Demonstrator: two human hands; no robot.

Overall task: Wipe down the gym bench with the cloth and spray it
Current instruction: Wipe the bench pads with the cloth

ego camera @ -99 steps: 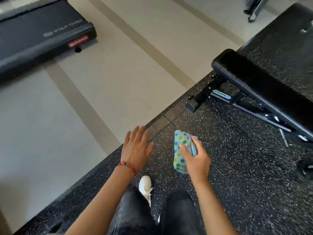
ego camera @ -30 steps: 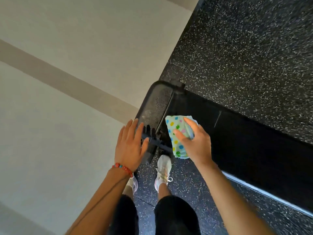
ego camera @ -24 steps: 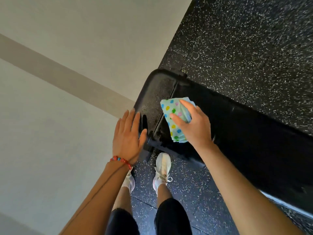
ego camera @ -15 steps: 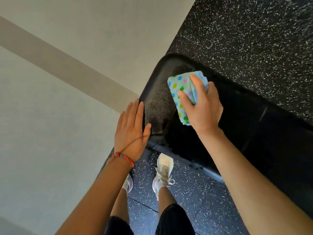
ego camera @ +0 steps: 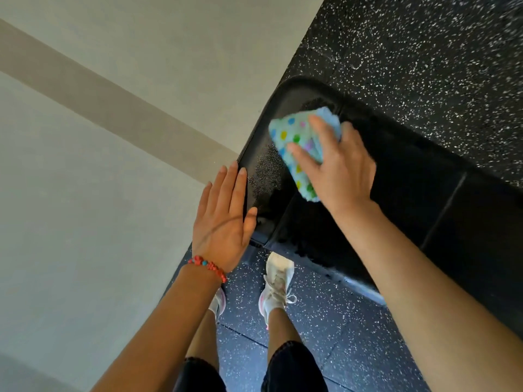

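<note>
pressing a folded light-blue cloth with coloured polka dots (ego camera: 304, 148) down onto the black padded gym bench (ego camera: 410, 193), the right hand (ego camera: 339, 171) is holding it with the thumb along the near edge and the fingers spread over the top, the cloth lying near the rounded end of the pad. the cloth and that hand are looking slightly blurred. the left hand (ego camera: 223, 219) is lying flat and wide, fingers straight and close together, its fingertips (ego camera: 235, 171) resting at the left edge of the bench's end and gripping nothing. a dull speckled patch (ego camera: 266, 174) is showing on the shiny black pad between the two hands, just left of the cloth. a red beaded bracelet with a blue bead (ego camera: 208, 265) is sitting on the left wrist. the bench is standing on black rubber flooring with white flecks (ego camera: 424, 66), right beside the border where that flooring meets a pale grey floor with a darker beige stripe (ego camera: 99, 103). below the bench's end, two white laced sneakers (ego camera: 276, 284) are standing on the rubber, and dark shorts (ego camera: 291, 369) are showing at the bottom of the view
</note>
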